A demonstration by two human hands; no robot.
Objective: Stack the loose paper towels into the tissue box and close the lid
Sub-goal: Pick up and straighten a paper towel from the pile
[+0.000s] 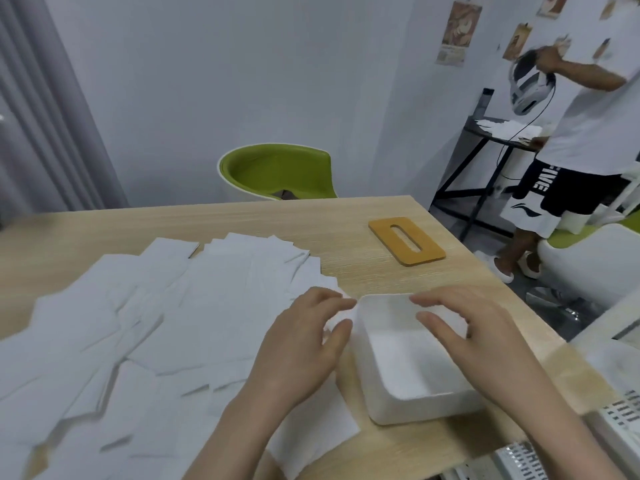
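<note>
1. In the head view, the left hand [304,344] is seen palm down with its fingers loosely spread, resting over a paper towel [322,424] at the left wall of the tissue box [408,403]; nothing is pinched by it as far as can be told.
2. The right hand [485,344] is held over the open tissue box with its fingers spread and slightly bent, the fingertips [420,299] reaching over the far rim; nothing is gripped by it.
3. The white tissue box is found directly under the right hand and just right of the left hand, standing open on the wooden table [363,220]. A white layer is seen on its floor; whether this is paper cannot be told.
4. The loose paper towels [166,323] are spread in overlapping sheets to the left of the left hand and beyond it.
5. The lid [407,241], a mustard-coloured plate with an oblong slot, is laid flat on the table well beyond the right hand, apart from the box.
6. A green chair [277,171] is seen behind the table, far beyond both hands.
7. A person in a white shirt [595,109] is seen standing far to the right, beyond the right hand, with a headset [526,88] held up.
</note>
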